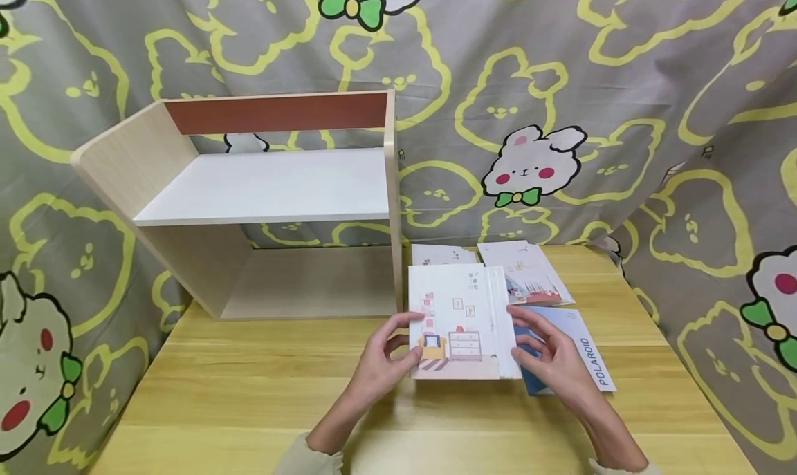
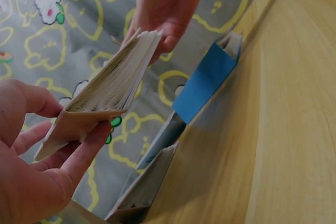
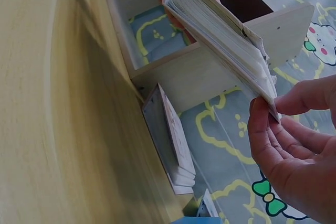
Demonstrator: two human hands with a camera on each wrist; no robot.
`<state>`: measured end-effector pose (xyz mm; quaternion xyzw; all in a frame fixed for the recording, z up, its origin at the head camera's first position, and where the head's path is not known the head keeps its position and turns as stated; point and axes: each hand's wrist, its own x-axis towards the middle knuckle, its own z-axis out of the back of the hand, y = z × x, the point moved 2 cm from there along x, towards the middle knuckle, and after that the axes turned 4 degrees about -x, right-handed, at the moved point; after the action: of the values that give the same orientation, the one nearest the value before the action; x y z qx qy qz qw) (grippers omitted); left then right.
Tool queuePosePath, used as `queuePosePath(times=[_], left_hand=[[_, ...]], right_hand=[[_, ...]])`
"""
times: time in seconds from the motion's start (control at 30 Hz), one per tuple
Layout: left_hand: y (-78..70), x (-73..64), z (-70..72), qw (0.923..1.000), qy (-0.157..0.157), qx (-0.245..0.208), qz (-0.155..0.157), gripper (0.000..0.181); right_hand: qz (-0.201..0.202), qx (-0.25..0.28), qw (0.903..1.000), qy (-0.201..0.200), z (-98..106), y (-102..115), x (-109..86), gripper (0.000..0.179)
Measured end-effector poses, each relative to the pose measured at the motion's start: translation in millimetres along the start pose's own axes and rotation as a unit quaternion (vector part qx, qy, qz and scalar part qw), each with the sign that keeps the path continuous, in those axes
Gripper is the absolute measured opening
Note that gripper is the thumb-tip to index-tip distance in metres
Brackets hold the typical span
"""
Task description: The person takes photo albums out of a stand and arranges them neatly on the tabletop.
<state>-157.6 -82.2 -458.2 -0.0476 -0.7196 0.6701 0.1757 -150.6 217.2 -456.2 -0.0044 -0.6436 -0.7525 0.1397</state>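
A small white book point(image 1: 457, 323) with a printed cover of drawers and a sofa is held up over the table between both hands. My left hand point(image 1: 389, 354) pinches its left edge, thumb in front. At the opposite edge my right hand point(image 1: 554, 357) holds the cover between thumb and fingers. The left wrist view shows the thick block of pages point(image 2: 113, 80) slightly fanned above the spine. Behind the right hand lies a blue book point(image 1: 588, 350) marked POLAROID, partly hidden. Another white book point(image 1: 519, 271) lies farther back, beside a partly covered one point(image 1: 442, 254).
A two-level wooden shelf unit point(image 1: 311, 281) with a white middle board point(image 1: 274, 184) stands at the back left of the wooden table point(image 1: 249, 385). Its right side panel rises close to the held book. A patterned cloth point(image 1: 529, 67) hangs behind and at both sides.
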Motion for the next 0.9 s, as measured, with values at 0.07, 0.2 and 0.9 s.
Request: queuePosePath(times=[0.07,0.2,0.9], left_hand=[[1.4,-0.5,0.2,1.0,0.0,0.0,0.0,0.049],[3.7,-0.8,1.1,1.0,0.004,-0.004,-0.003,0.049],[18.0,-3.3,5.1,0.9999,0.007,-0.003,0.011,0.047]], right_hand=[[-0.001,-0.002,1.0,-0.001,0,-2,-0.1,0.063],[-0.002,-0.007,1.0,-0.002,-1,-4,-0.1,0.062],[-0.029,-0.003,0.9995,0.013,-5,-17,-0.8,0.063]])
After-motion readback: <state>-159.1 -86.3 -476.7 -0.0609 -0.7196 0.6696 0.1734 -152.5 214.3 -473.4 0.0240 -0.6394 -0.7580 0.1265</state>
